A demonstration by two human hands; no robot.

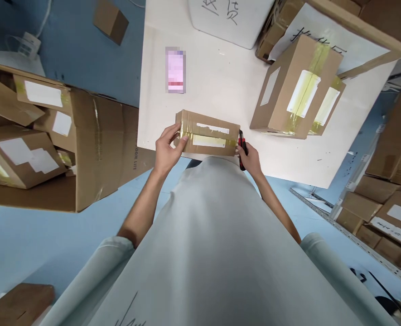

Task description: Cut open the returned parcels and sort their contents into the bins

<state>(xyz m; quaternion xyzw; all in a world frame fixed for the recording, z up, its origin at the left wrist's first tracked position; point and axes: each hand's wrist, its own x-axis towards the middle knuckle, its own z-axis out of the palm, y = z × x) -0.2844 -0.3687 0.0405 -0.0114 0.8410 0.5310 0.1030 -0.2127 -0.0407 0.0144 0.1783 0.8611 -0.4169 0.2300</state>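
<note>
A small cardboard box (207, 132) with yellow tape and white labels lies at the near edge of the white table (220, 81). My left hand (168, 147) is closed round the box's left end, thumb on the taped top. At the box's right end my right hand (249, 157) is closed on a red and black utility knife (242, 146), whose tip is against the tape there.
A larger taped box (297, 88) stands on the table at the right, a phone (175, 70) lies at the left, and a white box (234, 18) sits at the far edge. A big open carton (84, 149) of parcels is on the blue floor at left. More boxes (384, 213) are stacked at right.
</note>
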